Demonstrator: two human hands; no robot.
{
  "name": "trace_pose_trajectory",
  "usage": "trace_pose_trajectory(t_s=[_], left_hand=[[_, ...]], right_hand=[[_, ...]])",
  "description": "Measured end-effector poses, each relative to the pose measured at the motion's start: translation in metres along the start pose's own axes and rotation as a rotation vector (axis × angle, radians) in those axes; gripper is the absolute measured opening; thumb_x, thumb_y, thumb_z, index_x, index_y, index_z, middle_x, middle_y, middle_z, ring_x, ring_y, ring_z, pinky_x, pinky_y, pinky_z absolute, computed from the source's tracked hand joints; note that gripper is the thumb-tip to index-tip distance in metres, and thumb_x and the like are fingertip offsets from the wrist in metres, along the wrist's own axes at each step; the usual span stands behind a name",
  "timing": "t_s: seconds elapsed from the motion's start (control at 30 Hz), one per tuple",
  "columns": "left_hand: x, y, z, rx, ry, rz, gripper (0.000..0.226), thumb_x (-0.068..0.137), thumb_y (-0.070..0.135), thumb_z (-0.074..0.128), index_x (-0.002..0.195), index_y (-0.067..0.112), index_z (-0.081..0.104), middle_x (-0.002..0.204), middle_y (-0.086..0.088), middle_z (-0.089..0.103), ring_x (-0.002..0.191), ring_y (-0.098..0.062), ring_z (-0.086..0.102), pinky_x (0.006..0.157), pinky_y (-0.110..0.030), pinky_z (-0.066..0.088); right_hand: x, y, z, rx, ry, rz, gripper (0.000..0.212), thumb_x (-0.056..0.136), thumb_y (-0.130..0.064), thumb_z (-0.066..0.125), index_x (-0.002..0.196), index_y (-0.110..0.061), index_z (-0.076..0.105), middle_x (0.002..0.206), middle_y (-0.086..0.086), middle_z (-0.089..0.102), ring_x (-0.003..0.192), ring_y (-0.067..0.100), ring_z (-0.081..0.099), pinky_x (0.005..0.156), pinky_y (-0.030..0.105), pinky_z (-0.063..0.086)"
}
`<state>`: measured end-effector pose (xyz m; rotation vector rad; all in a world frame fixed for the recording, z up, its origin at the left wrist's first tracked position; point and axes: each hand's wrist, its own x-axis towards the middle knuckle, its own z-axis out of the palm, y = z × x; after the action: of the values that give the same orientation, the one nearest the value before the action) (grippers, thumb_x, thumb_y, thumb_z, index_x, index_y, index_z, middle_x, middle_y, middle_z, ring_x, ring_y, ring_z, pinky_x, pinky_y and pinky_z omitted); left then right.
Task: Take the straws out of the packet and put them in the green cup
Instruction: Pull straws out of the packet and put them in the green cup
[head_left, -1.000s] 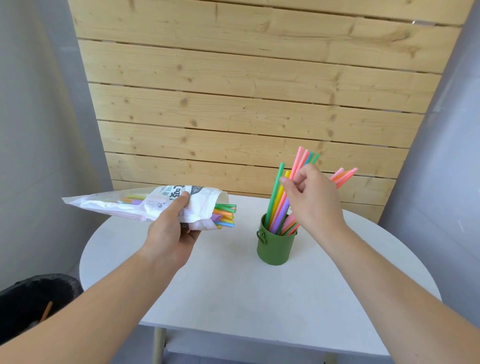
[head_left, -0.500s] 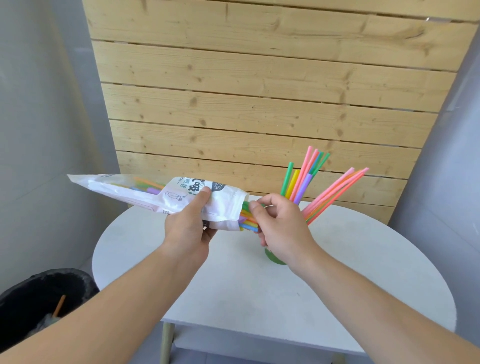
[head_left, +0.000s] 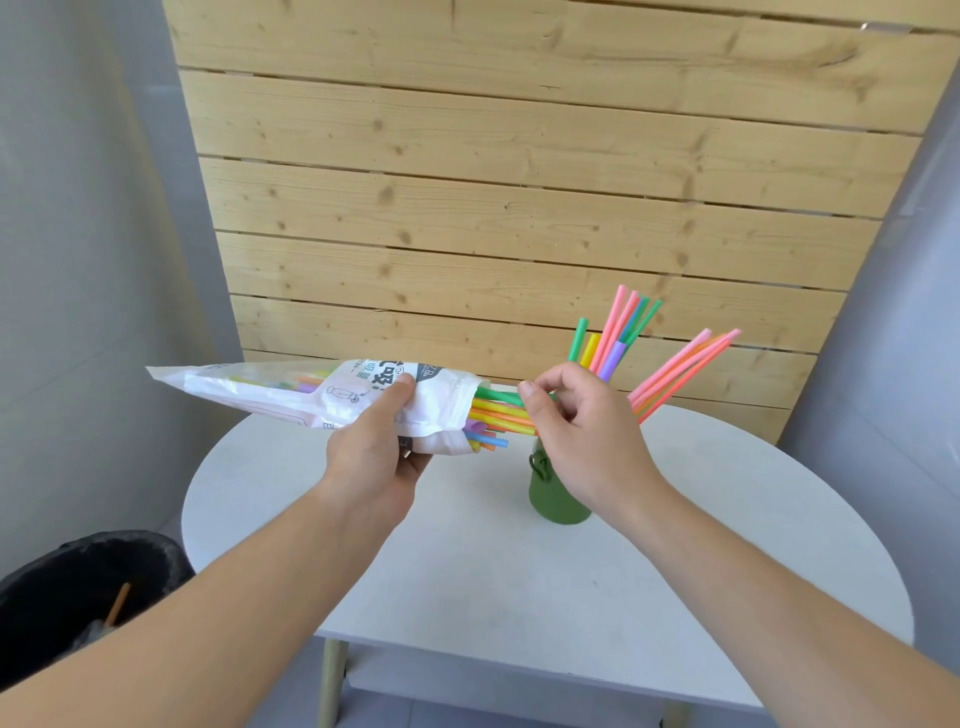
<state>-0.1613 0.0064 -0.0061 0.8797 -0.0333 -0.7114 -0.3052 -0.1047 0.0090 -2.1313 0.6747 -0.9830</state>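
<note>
Your left hand (head_left: 374, 452) grips the packet (head_left: 270, 392) in the air over the counter's (head_left: 467, 582) far left edge, its open mouth facing the green cup (head_left: 553, 499). Your right hand (head_left: 576, 431) pinches a green straw (head_left: 498, 396) sticking out of that mouth. The cup stands near the far edge, with straws (head_left: 615, 338) fanned in it.

The left hand (head_left: 379, 457) gripped the packet (head_left: 291, 395) above the white table (head_left: 467, 571). At its open right end, the right hand (head_left: 576, 436) pinched a green straw (head_left: 498, 397). Behind that hand stood the green cup (head_left: 550, 499), with straws (head_left: 613, 338) fanning out of it.
</note>
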Motion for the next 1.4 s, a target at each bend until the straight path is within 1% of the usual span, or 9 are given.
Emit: trace_pose_trajectory(t_s=[0.23, 0.33, 0.4, 0.63, 0.73, 0.93, 1.03, 1.17, 1.4], left_hand=[[0.0, 0.001, 0.0, -0.013, -0.014, -0.041, 0.043, 0.094, 0.02, 0.073, 0.135, 0.011, 0.063, 0.117, -0.005, 0.077, 0.101, -0.02, 0.074, 0.063, -0.028, 0.063], [-0.001, 0.0, 0.001, -0.014, -0.009, -0.037, 0.042, 0.094, 0.017, 0.073, 0.134, 0.011, 0.063, 0.111, -0.004, 0.077, 0.099, -0.02, 0.074, 0.064, -0.028, 0.063], [-0.001, 0.0, 0.0, -0.01, -0.003, -0.032, 0.039, 0.094, 0.015, 0.073, 0.131, 0.012, 0.063, 0.109, -0.003, 0.077, 0.095, -0.019, 0.075, 0.064, -0.028, 0.063], [0.002, 0.003, -0.002, -0.017, 0.015, -0.015, 0.04, 0.093, 0.014, 0.073, 0.131, 0.012, 0.063, 0.114, -0.005, 0.077, 0.104, -0.021, 0.075, 0.079, -0.035, 0.063], [0.001, 0.001, -0.001, -0.01, 0.003, -0.015, 0.038, 0.093, 0.014, 0.073, 0.13, 0.012, 0.063, 0.114, -0.004, 0.077, 0.1, -0.02, 0.075, 0.071, -0.031, 0.063], [0.001, 0.002, -0.001, -0.015, 0.011, -0.022, 0.041, 0.093, 0.014, 0.073, 0.132, 0.01, 0.062, 0.123, -0.007, 0.076, 0.112, -0.022, 0.074, 0.075, -0.033, 0.063], [0.004, 0.005, -0.003, -0.03, 0.025, -0.023, 0.042, 0.093, 0.015, 0.073, 0.134, 0.009, 0.062, 0.123, -0.007, 0.077, 0.112, -0.022, 0.074, 0.078, -0.034, 0.064], [0.004, 0.005, -0.003, -0.035, 0.02, -0.032, 0.041, 0.094, 0.015, 0.073, 0.133, 0.009, 0.063, 0.122, -0.007, 0.077, 0.113, -0.022, 0.074, 0.08, -0.034, 0.064], [0.003, 0.007, -0.003, -0.059, 0.018, -0.024, 0.039, 0.095, 0.015, 0.072, 0.132, 0.009, 0.063, 0.116, -0.005, 0.077, 0.104, -0.02, 0.075, 0.072, -0.031, 0.065]], right_hand=[[0.005, 0.003, -0.005, 0.028, 0.03, -0.013, 0.029, 0.098, -0.039, 0.056, 0.076, -0.019, 0.059, 0.061, 0.007, 0.062, 0.053, 0.014, 0.05, 0.055, 0.033, 0.04], [0.004, 0.002, -0.001, 0.171, -0.06, 0.108, 0.034, 0.09, -0.052, 0.059, 0.083, -0.018, 0.062, 0.058, 0.004, 0.053, 0.048, 0.015, 0.044, 0.054, 0.036, 0.036], [0.004, 0.004, 0.002, 0.154, -0.107, 0.134, 0.027, 0.091, -0.045, 0.063, 0.085, -0.018, 0.063, 0.058, 0.001, 0.053, 0.046, 0.014, 0.041, 0.055, 0.033, 0.035], [0.011, 0.003, -0.006, 0.322, 0.011, 0.23, 0.024, 0.095, -0.034, 0.062, 0.09, -0.011, 0.061, 0.046, -0.01, 0.047, 0.042, 0.012, 0.039, 0.051, 0.031, 0.033], [0.008, 0.002, -0.004, 0.364, -0.026, 0.302, 0.029, 0.092, -0.041, 0.066, 0.095, -0.013, 0.06, 0.045, -0.01, 0.046, 0.039, 0.013, 0.038, 0.044, 0.025, 0.031], [0.012, 0.007, -0.003, 0.344, 0.101, 0.27, 0.025, 0.089, -0.042, 0.065, 0.075, -0.021, 0.065, 0.042, -0.018, 0.046, 0.046, 0.009, 0.041, 0.055, 0.025, 0.03], [0.013, 0.006, -0.007, 0.414, 0.159, 0.319, 0.025, 0.091, -0.038, 0.064, 0.074, -0.02, 0.061, 0.048, -0.01, 0.042, 0.048, 0.016, 0.035, 0.051, 0.028, 0.027], [0.005, -0.004, -0.005, 0.523, 0.071, 0.46, 0.028, 0.096, -0.034, 0.062, 0.081, -0.013, 0.052, 0.052, 0.001, 0.038, 0.042, 0.016, 0.03, 0.038, 0.021, 0.022], [0.01, -0.006, -0.018, 0.484, 0.106, 0.328, 0.025, 0.095, -0.026, 0.065, 0.079, -0.009, 0.057, 0.044, -0.004, 0.035, 0.04, 0.015, 0.026, 0.039, 0.022, 0.023]])
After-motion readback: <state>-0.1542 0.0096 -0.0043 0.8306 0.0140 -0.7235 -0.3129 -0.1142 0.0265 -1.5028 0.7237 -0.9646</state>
